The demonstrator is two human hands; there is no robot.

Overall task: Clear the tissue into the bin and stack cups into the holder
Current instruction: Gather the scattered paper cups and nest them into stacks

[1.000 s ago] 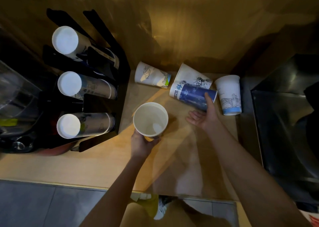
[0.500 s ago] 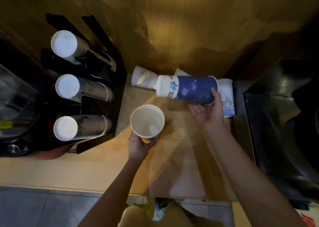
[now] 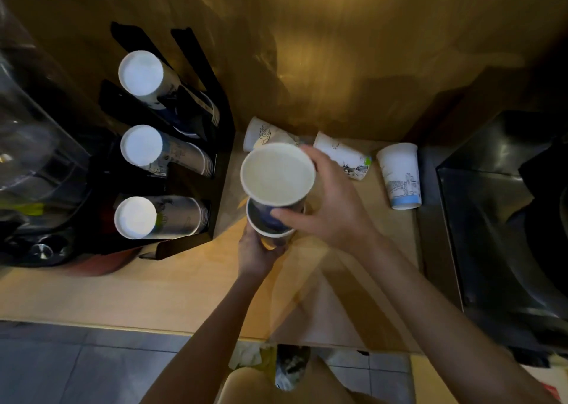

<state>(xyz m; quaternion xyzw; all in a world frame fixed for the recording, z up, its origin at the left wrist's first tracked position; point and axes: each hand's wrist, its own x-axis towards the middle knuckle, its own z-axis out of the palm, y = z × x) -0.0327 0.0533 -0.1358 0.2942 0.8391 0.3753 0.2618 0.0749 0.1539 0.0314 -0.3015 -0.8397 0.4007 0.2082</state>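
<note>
My left hand [image 3: 256, 254] grips a white paper cup [image 3: 270, 233] from below, mouth up, over the wooden counter [image 3: 153, 293]. My right hand [image 3: 333, 206] holds the blue cup [image 3: 278, 174] upright, its base partly inside the white cup. Three more paper cups lie on the counter by the wall: one [image 3: 261, 133] behind the blue cup, one [image 3: 345, 156] to its right, and one [image 3: 401, 176] further right. A black cup holder [image 3: 219, 145] on the left carries three rows of stacked cups [image 3: 172, 217]. No tissue or bin is identifiable.
A brown wall [image 3: 338, 50] closes the back of the counter. A dark metal appliance [image 3: 504, 219] stands at the right and a clear container [image 3: 33, 157] at the far left. Grey floor tiles [image 3: 76, 370] lie below the counter's front edge.
My right hand picked up the blue cup, turned it upright, carried it left and set its base into the white cup in my left hand.
</note>
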